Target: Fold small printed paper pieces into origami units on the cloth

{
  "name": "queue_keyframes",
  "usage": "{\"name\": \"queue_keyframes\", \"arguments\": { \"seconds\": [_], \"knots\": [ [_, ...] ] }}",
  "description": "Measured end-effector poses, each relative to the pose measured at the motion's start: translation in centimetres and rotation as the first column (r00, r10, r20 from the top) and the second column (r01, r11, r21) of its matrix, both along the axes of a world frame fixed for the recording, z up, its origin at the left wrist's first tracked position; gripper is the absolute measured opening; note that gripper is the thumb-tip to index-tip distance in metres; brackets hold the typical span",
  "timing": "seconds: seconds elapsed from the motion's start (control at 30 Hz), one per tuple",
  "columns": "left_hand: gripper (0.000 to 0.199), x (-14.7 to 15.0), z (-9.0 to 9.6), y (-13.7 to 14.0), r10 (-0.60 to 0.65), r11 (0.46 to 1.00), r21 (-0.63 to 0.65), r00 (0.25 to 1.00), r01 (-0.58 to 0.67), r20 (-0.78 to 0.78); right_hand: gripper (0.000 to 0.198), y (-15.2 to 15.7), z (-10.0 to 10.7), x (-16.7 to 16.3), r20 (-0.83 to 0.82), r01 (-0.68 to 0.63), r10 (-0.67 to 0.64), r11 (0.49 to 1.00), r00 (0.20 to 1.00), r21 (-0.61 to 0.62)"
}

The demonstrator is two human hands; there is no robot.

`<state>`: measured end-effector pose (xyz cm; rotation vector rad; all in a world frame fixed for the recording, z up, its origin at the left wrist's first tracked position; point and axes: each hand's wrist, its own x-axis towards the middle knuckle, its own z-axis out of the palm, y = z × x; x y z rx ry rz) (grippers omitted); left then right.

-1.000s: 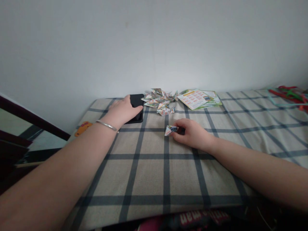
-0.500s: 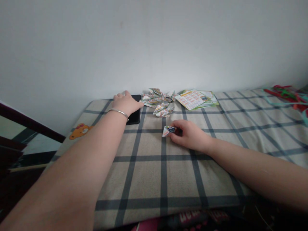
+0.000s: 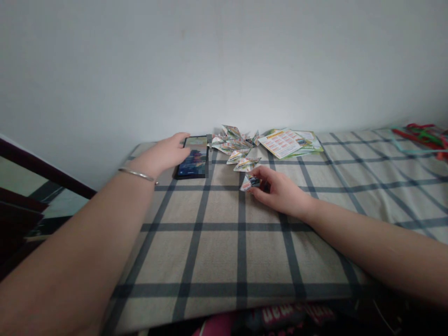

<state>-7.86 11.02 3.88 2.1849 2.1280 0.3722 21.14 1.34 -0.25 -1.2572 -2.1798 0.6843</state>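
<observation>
My left hand (image 3: 164, 151), with a bangle on its wrist, rests at the left edge of a black phone (image 3: 194, 161). Its thumb and a forefinger stretch apart over that edge, the other fingers being hidden; I see no grip on the phone, whose screen is lit. Between thumb and fingers, my right hand (image 3: 276, 189) pinches a small folded paper triangle (image 3: 247, 183) just above the cloth. Right beyond it lie a folded printed paper piece (image 3: 247, 164) and a heap of similar folded pieces (image 3: 231, 142).
Printed paper sheets (image 3: 282, 143) lie stacked against the wall (image 3: 224, 70). A checked cloth (image 3: 210, 252) covers the table. Red and green strips (image 3: 425, 135) with a pale teal-edged item sit at the far right. A dark rail (image 3: 42, 170) runs along the left.
My left hand has drawn back leftward from over the phone, and the dark screen has lit up. My right hand still pinches the paper triangle, slightly farther forward. The view has shifted a little.
</observation>
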Motion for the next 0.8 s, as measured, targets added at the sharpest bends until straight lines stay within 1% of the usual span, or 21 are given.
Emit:
{"name": "queue_keyframes", "arguments": {
  "seconds": [0.07, 0.1, 0.17, 0.2, 0.3, 0.4, 0.47, 0.53, 0.57, 0.6, 0.67, 0.7, 0.73, 0.77, 0.8],
  "knots": [
    [0.052, -0.7, -0.2, -0.8, -0.059, 0.996, -0.061, 0.996, 0.063, 0.066, 0.024, 0.0, 0.0, 0.0, -0.007, -0.006, 0.006, 1.000, 1.000, 0.002],
    [0.050, -1.0, -0.4, -1.2, -0.077, 0.994, -0.065, 0.992, 0.083, 0.099, 0.023, 0.0, 0.0, 0.0, -0.010, -0.007, 0.007, 1.000, 1.000, 0.003],
    [0.050, -1.4, -0.7, -1.7, -0.174, 0.977, -0.085, 0.958, 0.198, 0.227, 0.022, 0.0, 0.0, -0.1, -0.011, -0.003, 0.003, 1.000, 1.000, 0.004],
    [0.050, -1.5, -0.8, -1.9, -0.205, 0.970, -0.082, 0.947, 0.231, 0.247, 0.021, 0.1, 0.0, -0.1, -0.010, 0.000, 0.000, 1.000, 1.000, 0.003],
    [0.050, -1.7, -0.7, -2.4, -0.238, 0.964, -0.073, 0.954, 0.254, 0.182, 0.019, 0.1, 0.0, -0.1, -0.010, 0.001, -0.001, 1.000, 1.000, 0.006],
    [0.043, -1.7, -0.6, -2.5, -0.228, 0.963, -0.123, 0.968, 0.240, 0.103, 0.018, 0.1, 0.0, -0.1, -0.014, 0.004, -0.004, 1.000, 1.000, 0.014],
    [0.043, -1.6, -0.9, -2.3, -0.237, 0.960, -0.140, 0.970, 0.243, 0.059, 0.018, 0.1, 0.0, -0.1, -0.015, 0.003, -0.002, 1.000, 1.000, 0.014],
    [0.049, -1.4, -1.4, -1.9, -0.274, 0.960, -0.068, 0.961, 0.273, -0.017, 0.019, 0.1, 0.0, 0.0, -0.007, 0.003, -0.002, 1.000, 1.000, 0.013],
    [0.052, -1.3, -1.8, -1.7, -0.232, 0.973, -0.023, 0.970, 0.231, -0.067, 0.019, 0.1, 0.0, 0.0, -0.002, 0.003, -0.003, 1.000, 1.000, 0.009],
    [0.056, -1.2, -2.0, -1.6, -0.174, 0.985, 0.003, 0.982, 0.174, -0.080, 0.020, 0.1, 0.0, 0.0, 0.001, 0.004, -0.004, 1.000, 1.000, 0.007],
    [0.060, -0.6, -2.1, -1.9, -0.073, 0.995, 0.061, 0.997, 0.073, 0.001, 0.022, 0.1, -0.1, 0.0, -0.006, 0.004, -0.004, 1.000, 1.000, 0.006],
    [0.058, -0.2, -2.0, -2.3, -0.038, 0.993, 0.116, 0.998, 0.033, 0.042, 0.024, 0.1, -0.1, 0.0, -0.013, 0.002, -0.002, 1.000, 1.000, 0.007],
    [0.054, 0.4, -1.7, -2.9, -0.015, 0.976, 0.218, 0.998, 0.000, 0.068, 0.025, 0.1, -0.1, 0.0, -0.017, -0.001, 0.001, 1.000, 1.000, 0.010],
    [0.049, 1.2, -1.3, -3.6, -0.037, 0.953, 0.304, 0.996, 0.012, 0.075, 0.025, 0.1, -0.1, 0.0, -0.018, -0.003, 0.003, 1.000, 1.000, 0.015],
    [0.044, 2.1, -0.9, -4.4, -0.097, 0.929, 0.363, 0.993, 0.066, 0.067, 0.025, 0.1, -0.1, 0.0, -0.017, -0.004, 0.004, 1.000, 1.000, 0.019]
  ]
}}
